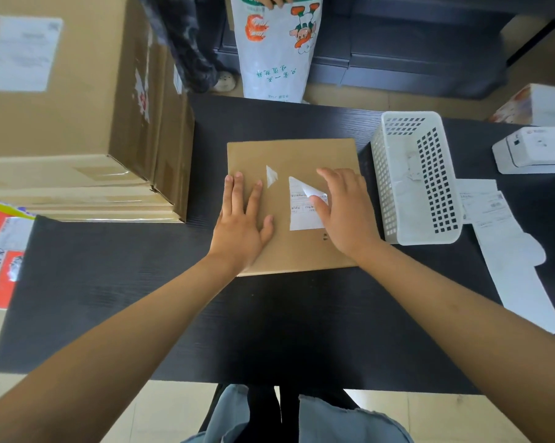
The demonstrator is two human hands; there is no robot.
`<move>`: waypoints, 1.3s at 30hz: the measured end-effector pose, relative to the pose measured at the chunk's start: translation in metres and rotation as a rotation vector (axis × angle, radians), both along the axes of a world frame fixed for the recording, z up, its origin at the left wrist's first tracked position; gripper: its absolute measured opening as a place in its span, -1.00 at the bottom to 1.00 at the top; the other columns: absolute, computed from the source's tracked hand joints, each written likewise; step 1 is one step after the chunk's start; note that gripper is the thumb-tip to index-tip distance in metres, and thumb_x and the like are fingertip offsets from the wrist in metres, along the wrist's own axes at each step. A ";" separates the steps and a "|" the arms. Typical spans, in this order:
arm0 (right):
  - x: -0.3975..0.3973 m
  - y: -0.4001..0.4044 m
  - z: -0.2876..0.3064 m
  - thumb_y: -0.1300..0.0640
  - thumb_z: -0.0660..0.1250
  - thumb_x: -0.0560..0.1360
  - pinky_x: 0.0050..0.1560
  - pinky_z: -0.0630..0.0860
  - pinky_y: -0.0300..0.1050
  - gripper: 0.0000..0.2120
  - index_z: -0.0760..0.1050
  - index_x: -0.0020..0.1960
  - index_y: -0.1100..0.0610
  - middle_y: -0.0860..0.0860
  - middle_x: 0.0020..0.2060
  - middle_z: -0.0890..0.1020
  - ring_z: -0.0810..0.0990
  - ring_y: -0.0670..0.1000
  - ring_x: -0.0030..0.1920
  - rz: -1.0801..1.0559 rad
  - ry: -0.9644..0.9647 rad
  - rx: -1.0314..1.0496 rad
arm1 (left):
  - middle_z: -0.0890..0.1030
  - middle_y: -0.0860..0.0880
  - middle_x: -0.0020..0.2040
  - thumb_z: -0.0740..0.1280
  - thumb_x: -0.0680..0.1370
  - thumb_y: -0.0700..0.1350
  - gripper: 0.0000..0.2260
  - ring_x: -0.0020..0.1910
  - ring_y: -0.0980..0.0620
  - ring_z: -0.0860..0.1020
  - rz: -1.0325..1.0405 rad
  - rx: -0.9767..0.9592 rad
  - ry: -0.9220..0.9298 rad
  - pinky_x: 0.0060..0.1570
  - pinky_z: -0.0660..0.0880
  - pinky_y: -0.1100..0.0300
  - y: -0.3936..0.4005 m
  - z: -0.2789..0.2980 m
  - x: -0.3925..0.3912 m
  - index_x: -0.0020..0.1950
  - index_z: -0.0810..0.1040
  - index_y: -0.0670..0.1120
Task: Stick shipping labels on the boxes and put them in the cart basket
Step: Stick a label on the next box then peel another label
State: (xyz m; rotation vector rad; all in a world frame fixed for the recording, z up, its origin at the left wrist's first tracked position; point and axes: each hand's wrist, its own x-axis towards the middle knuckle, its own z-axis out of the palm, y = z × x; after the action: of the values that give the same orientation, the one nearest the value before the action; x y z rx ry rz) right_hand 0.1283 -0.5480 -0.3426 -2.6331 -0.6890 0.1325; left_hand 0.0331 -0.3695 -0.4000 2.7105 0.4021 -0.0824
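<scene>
- Nearest the camera, two bare forearms reach out over the dark bench (110, 314).
- The left hand (242, 219) lies flat on the box (301, 251), fingers straight, palm pressing the cardboard down.
- The right hand (346, 212) rests on the label (303, 215), fingers fairly straight and spread; its thumb sits on the paper, gripping nothing.
- The label lies on the box's top, right of centre; its far corner curls up off the cardboard.
- A small white scrap (271, 175) stands up on the box between the hands.
- The box sits flat mid-bench.
- Just right of it, touching or nearly so, stands a white basket (429, 187) with perforated walls.
- Further right lie white label sheets (509, 251), and beyond them a white printer (538, 148).
- Far left, big cartons (62, 107) are stacked.
- At the far edge, a printed white bag (276, 49) stands upright.
</scene>
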 end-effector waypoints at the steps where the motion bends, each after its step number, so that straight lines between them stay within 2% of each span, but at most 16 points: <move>1: 0.004 0.001 -0.002 0.05 0.28 0.56 0.25 0.33 -0.02 -0.55 0.33 0.42 0.13 0.11 0.25 0.46 0.39 0.13 0.24 0.015 0.005 -0.041 | -0.13 -0.18 0.57 0.09 0.61 0.11 -0.41 0.54 -0.15 -0.22 0.000 -0.012 -0.009 0.48 0.14 -0.10 -0.001 -0.001 0.000 0.57 0.02 -0.07; 3: 0.009 0.005 -0.009 0.03 0.28 0.56 0.23 0.35 0.01 -0.55 0.37 0.40 0.14 0.13 0.25 0.46 0.40 0.15 0.24 0.034 -0.004 -0.100 | -0.14 -0.16 0.57 0.08 0.61 0.11 -0.42 0.54 -0.13 -0.23 0.004 -0.031 -0.016 0.48 0.12 -0.09 -0.001 -0.002 0.000 0.57 0.02 -0.07; 6: 0.013 0.011 -0.013 0.03 0.29 0.54 0.15 0.41 0.03 -0.66 0.52 0.26 0.16 0.12 0.14 0.52 0.46 0.14 0.16 0.042 -0.057 -0.142 | -0.15 -0.15 0.57 0.08 0.61 0.12 -0.42 0.54 -0.12 -0.25 0.001 -0.045 -0.035 0.48 0.09 -0.08 0.001 -0.003 -0.001 0.57 0.01 -0.05; 9: 0.015 0.013 -0.014 0.12 0.31 0.53 -0.06 0.48 0.00 -0.80 0.63 0.04 0.21 0.12 -0.04 0.58 0.51 0.16 -0.01 0.053 -0.129 -0.083 | -0.15 -0.14 0.57 0.07 0.61 0.12 -0.42 0.53 -0.11 -0.25 -0.004 -0.047 -0.043 0.50 0.06 -0.10 0.001 -0.004 -0.001 0.57 0.01 -0.05; 11: 0.018 0.014 -0.014 0.20 0.30 0.53 -0.18 0.44 -0.05 -0.83 0.63 -0.03 0.24 0.12 -0.11 0.59 0.52 0.16 -0.07 0.057 -0.162 -0.078 | -0.15 -0.12 0.57 0.06 0.60 0.14 -0.42 0.54 -0.09 -0.26 0.003 -0.039 -0.035 0.48 0.11 -0.10 0.000 -0.004 -0.001 0.57 0.00 -0.02; 16: 0.016 0.011 -0.012 0.27 0.30 0.52 -0.30 0.40 -0.08 -0.86 0.61 -0.14 0.30 0.14 -0.23 0.56 0.50 0.15 -0.19 0.131 -0.162 -0.105 | -0.14 -0.12 0.57 0.00 0.57 0.18 -0.40 0.54 -0.08 -0.23 0.026 0.017 -0.004 0.40 0.26 -0.06 -0.002 -0.001 0.000 0.57 -0.02 0.01; 18: 0.014 0.006 -0.010 0.30 0.32 0.50 -0.33 0.41 -0.07 -0.87 0.60 -0.17 0.31 0.15 -0.28 0.55 0.49 0.15 -0.24 0.156 -0.161 -0.101 | -0.16 -0.10 0.57 -0.02 0.57 0.20 -0.40 0.54 -0.07 -0.24 0.007 0.048 0.017 0.42 0.25 -0.08 -0.002 0.000 0.001 0.57 -0.05 0.02; 24: -0.007 -0.002 -0.002 0.30 0.31 0.51 -0.32 0.47 0.04 -0.88 0.60 -0.12 0.30 0.16 -0.25 0.54 0.50 0.16 -0.22 0.239 -0.118 -0.038 | -0.18 -0.13 0.57 -0.05 0.59 0.19 -0.40 0.54 -0.09 -0.24 -0.010 0.091 0.038 0.47 0.15 -0.09 -0.003 0.001 0.001 0.58 -0.09 0.01; 29: -0.025 -0.014 0.002 0.26 0.28 0.55 -0.25 0.48 0.09 -0.84 0.60 -0.10 0.30 0.16 -0.23 0.56 0.52 0.17 -0.20 0.289 -0.077 0.095 | -0.16 -0.15 0.57 -0.04 0.59 0.19 -0.40 0.54 -0.10 -0.23 -0.021 0.102 0.040 0.45 0.21 -0.07 -0.004 0.002 0.001 0.58 -0.07 -0.01; 32: -0.035 -0.015 0.012 0.23 0.19 0.57 -0.20 0.44 -0.01 -0.77 0.55 -0.14 0.31 0.16 -0.24 0.54 0.48 0.15 -0.23 0.366 -0.113 0.278 | -0.19 -0.15 0.57 -0.02 0.60 0.18 -0.40 0.54 -0.10 -0.25 -0.024 0.107 0.056 0.42 0.26 -0.07 -0.004 0.004 0.001 0.58 -0.09 -0.01; 35: -0.042 -0.001 0.023 0.15 0.06 0.62 -0.14 0.40 -0.17 -0.76 0.44 -0.06 0.25 0.15 -0.19 0.53 0.45 0.07 -0.19 0.416 -0.169 0.498 | -0.25 -0.14 0.56 -0.07 0.57 0.17 -0.38 0.52 -0.12 -0.31 -0.052 0.112 0.094 0.36 0.35 -0.05 -0.002 0.005 0.002 0.57 -0.17 -0.01; 37: -0.036 0.010 0.026 0.10 0.03 0.63 -0.19 0.43 -0.16 -0.74 0.42 0.07 0.23 0.09 -0.13 0.55 0.50 0.04 -0.19 0.235 -0.085 0.497 | -0.24 -0.14 0.56 -0.01 0.58 0.14 -0.38 0.52 -0.12 -0.31 -0.054 0.075 0.091 0.37 0.34 -0.04 -0.002 0.007 0.002 0.58 -0.14 -0.02; 39: -0.023 0.014 0.026 0.09 0.02 0.63 -0.23 0.48 -0.10 -0.70 0.39 0.26 0.16 -0.02 -0.07 0.56 0.55 0.03 -0.21 -0.031 0.096 0.478 | -0.20 -0.14 0.57 0.03 0.60 0.14 -0.40 0.53 -0.11 -0.28 -0.020 0.047 0.069 0.42 0.25 -0.04 -0.004 0.007 0.002 0.58 -0.08 -0.02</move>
State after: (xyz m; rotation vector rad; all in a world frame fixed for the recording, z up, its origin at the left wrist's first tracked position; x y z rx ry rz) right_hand 0.1053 -0.5335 -0.3168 -2.1641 -0.5648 0.0732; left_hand 0.0356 -0.3731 -0.3930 2.7644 0.4013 -0.1747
